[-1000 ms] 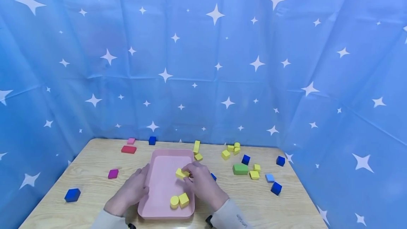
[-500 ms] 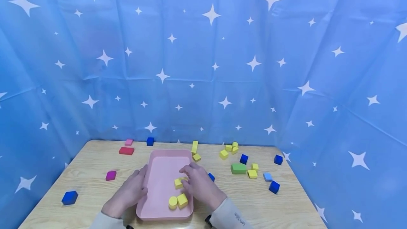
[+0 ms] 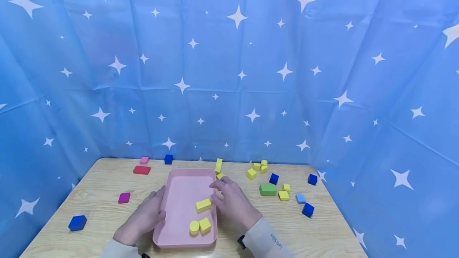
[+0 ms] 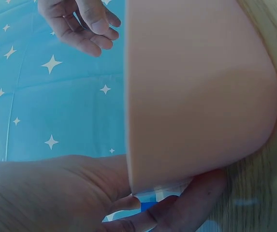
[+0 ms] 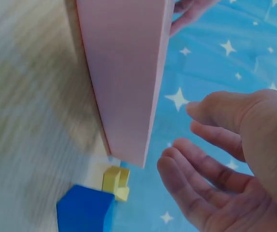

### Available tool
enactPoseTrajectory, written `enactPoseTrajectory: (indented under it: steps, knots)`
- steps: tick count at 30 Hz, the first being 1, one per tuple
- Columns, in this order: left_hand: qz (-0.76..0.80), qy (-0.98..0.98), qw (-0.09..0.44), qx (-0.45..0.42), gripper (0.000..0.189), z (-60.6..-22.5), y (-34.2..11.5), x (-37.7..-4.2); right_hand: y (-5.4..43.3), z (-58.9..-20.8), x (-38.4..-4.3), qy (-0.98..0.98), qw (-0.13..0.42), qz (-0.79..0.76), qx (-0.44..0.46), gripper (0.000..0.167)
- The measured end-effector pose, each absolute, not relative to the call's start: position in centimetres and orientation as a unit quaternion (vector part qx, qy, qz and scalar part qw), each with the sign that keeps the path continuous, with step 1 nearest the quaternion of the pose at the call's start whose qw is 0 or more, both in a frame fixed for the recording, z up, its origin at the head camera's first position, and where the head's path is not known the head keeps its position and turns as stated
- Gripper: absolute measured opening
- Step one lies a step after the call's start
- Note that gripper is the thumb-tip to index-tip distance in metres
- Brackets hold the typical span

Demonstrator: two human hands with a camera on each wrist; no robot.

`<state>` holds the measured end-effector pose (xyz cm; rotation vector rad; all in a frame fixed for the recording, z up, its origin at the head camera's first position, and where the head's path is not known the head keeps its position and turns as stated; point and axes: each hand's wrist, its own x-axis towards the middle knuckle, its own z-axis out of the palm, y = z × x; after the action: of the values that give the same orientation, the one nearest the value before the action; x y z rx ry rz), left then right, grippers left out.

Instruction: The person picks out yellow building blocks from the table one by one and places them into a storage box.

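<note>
The yellow bar [image 3: 203, 205] lies in the tray [image 3: 186, 242], just left of the right hand [image 3: 234, 203] and a little nearer the person than its fingertips. The bar's long axis runs roughly across the tray, slanting so that its right end is farther from the person and points toward the thumb. The right hand is the nearer one; the left hand [image 3: 144, 213] is across the tray at the opposite wall. Just beyond the right fingers, outside the tray's far right corner, a yellow slab [image 3: 220, 176] lies on the bench [image 3: 287, 234], partly covered by them, with a yellow stick [image 3: 218, 165] behind it. The cylinder [image 3: 194, 228] and cube [image 3: 204, 225] sit side by side in the tray, on the near side of the bar.

The right wrist view shows a wide gap between thumb and fingers, with nothing held. It also shows a blue block [image 5: 84, 210] on the bench beside the tray, which the head view hides.

The left hand grips the tray's wall. The head view has its thumb over the rim; only the left wrist view shows the fingers [image 4: 201, 195] against the outer side. Neither wrist view shows what lies in the tray.
</note>
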<state>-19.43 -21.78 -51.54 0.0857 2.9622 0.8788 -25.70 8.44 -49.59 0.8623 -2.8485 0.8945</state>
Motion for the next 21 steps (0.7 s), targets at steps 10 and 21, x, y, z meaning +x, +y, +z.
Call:
enactPoseTrajectory:
  steps: [10,21]
  knots:
    - [0.284,0.958,0.025,0.029,0.085,-51.8,-22.0,-19.5,10.0,-50.0,-28.4,-0.922,0.03,0.285,0.259,0.031]
    - [0.292,0.956,0.024,0.028,0.086,-51.5,-21.9,-19.4,10.9,-49.9,-32.6,-0.917,0.0,0.313,0.247,0.041]
